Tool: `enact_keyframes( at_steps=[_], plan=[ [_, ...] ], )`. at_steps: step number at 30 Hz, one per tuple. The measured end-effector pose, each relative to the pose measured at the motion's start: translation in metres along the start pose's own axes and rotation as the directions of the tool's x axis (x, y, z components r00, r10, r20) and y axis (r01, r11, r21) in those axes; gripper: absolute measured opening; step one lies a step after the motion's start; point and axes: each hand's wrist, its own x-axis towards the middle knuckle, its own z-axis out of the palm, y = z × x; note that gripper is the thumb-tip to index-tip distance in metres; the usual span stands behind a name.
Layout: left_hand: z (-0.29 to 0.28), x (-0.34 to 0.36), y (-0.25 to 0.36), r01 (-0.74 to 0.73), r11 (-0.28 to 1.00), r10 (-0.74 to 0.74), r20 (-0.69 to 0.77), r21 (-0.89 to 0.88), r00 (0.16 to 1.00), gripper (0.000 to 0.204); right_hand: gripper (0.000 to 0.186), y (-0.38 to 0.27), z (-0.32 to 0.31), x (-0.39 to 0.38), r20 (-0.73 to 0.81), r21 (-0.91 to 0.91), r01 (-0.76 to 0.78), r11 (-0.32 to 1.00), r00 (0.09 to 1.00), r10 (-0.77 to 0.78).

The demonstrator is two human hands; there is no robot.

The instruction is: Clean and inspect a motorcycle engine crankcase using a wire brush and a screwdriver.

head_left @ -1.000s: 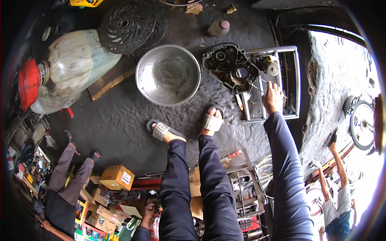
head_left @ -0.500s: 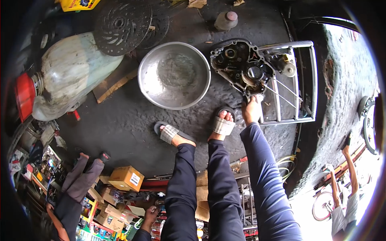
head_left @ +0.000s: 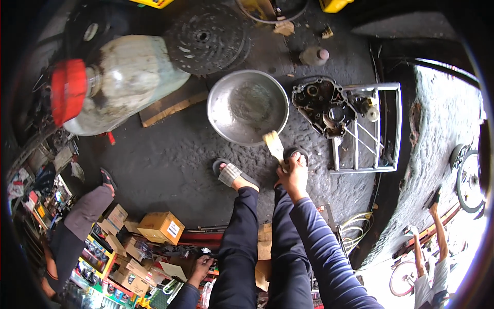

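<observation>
My right hand (head_left: pixel 294 177) is closed around the handle of a paintbrush (head_left: pixel 275 146) with pale bristles. The brush tip lies by the near rim of a round metal basin (head_left: pixel 212 116), above my right foot. Low in the view, my left hand (head_left: pixel 200 269) is curled near my left leg; what its fingers hold, if anything, I cannot make out. Right of the basin sits an open, oily engine casing (head_left: pixel 315 104), partly on a silver metal rack (head_left: pixel 397 129). A small round metal part (head_left: pixel 371 112) is on the rack beside it.
A big pale plastic jug (head_left: pixel 136 67) with a red lid (head_left: pixel 68 92) lies left of the basin. Dark slotted discs (head_left: pixel 206 38) and a small bottle (head_left: pixel 314 56) are farther off. Cardboard boxes (head_left: pixel 159 227) stand behind me. Other people are at the left and right edges.
My right hand has moved from the engine casing back left toward the basin, and the paintbrush now shows in it. The view has shifted, and the person at left has stepped.
</observation>
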Motion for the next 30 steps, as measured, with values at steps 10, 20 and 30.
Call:
enact_keyframes(
  at_steps=[10, 20, 30],
  plan=[
    [-0.018, -0.054, 0.072, -0.246, 0.910, 0.247, -0.040, -0.335, 0.968, 0.014, 0.087, -0.155, -0.195, -0.001, 0.113, -0.138, 0.530, 0.837, 0.848, -0.518],
    [-0.109, -0.188, 0.127, -0.531, 0.747, 0.519, -0.148, -0.399, 0.842, 0.015, 0.089, -0.210, -0.374, -0.152, 0.146, -0.215, 0.548, 0.808, 0.837, -0.528],
    [-0.206, -0.217, 0.228, -0.635, 0.749, 0.612, 0.172, 0.187, 0.772, 0.021, 0.099, -0.155, -0.400, -0.307, -0.178, -0.054, -0.125, 0.991, 0.977, 0.114]
  ],
)
